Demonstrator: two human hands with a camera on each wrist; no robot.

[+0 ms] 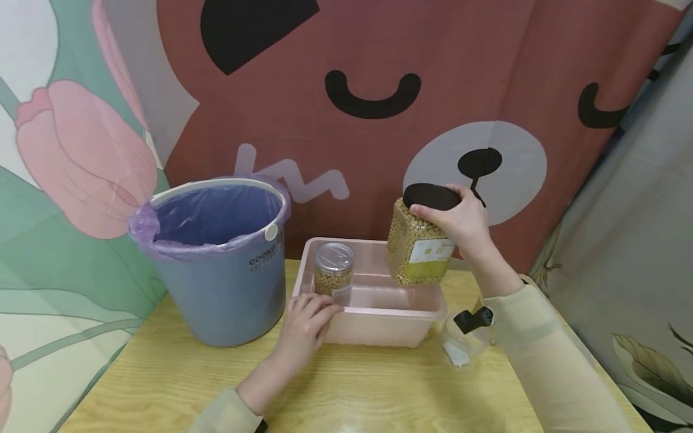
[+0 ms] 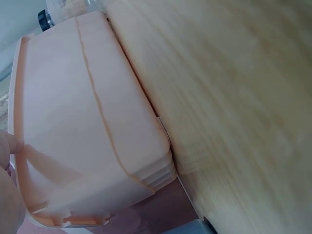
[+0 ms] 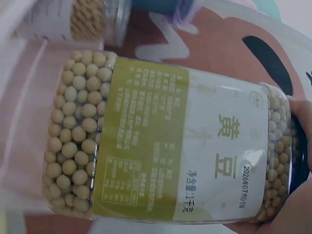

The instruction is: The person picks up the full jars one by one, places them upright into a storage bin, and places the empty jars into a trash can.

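My right hand [image 1: 467,221] grips a clear jar of soybeans [image 1: 419,240] by its black lid [image 1: 431,196]. The jar hangs slightly tilted over the right part of a pink plastic bin [image 1: 373,328]. Its green and white label [image 3: 180,146] faces the right wrist view. My left hand [image 1: 304,328] holds the front left rim of the bin, with a fingertip [image 2: 13,144] against the outer wall. Inside the bin, at the left, stands a smaller round clear can [image 1: 334,273] of tan pieces, its lower front hidden by the rim and my fingers.
Left of the pink bin stands a blue trash can [image 1: 227,300] lined with a purple bag [image 1: 216,210]. A clear container [image 1: 457,346] with a black part stands on the wooden table [image 1: 373,391], beside my right forearm. A printed curtain [image 1: 368,162] hangs right behind the table.
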